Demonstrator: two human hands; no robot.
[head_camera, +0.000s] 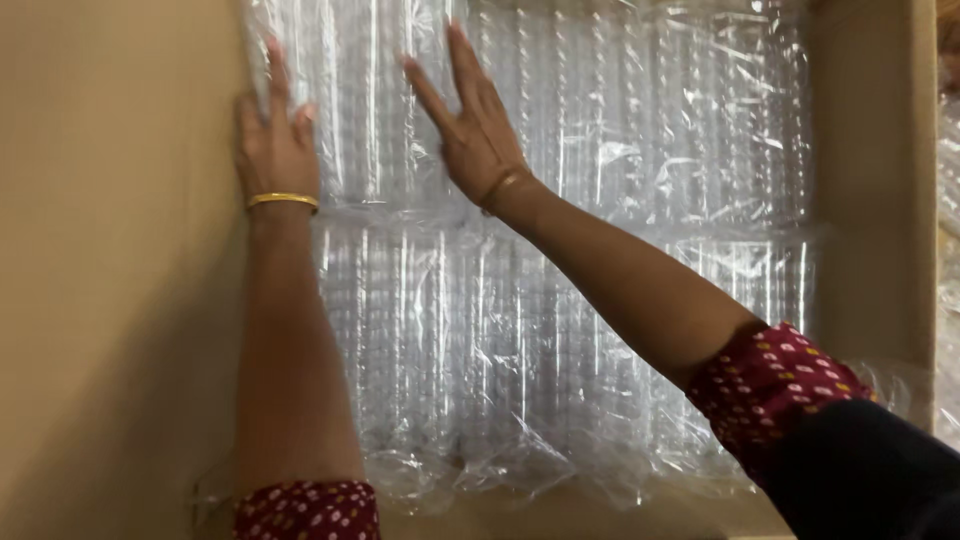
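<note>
Stacks of clear plastic containers wrapped in thin transparent film fill a large cardboard box. My left hand lies flat on the upper left pack, right against the box's left wall, fingers spread, with a gold bangle at the wrist. My right hand presses flat on the same upper row a little further right, fingers apart, also with a bangle. Neither hand grips anything. A second row of wrapped packs lies below my forearms.
The box's right wall stands close beside the packs. More film-wrapped plastic shows past that wall at the right edge. Loose film bunches along the lower edge of the packs.
</note>
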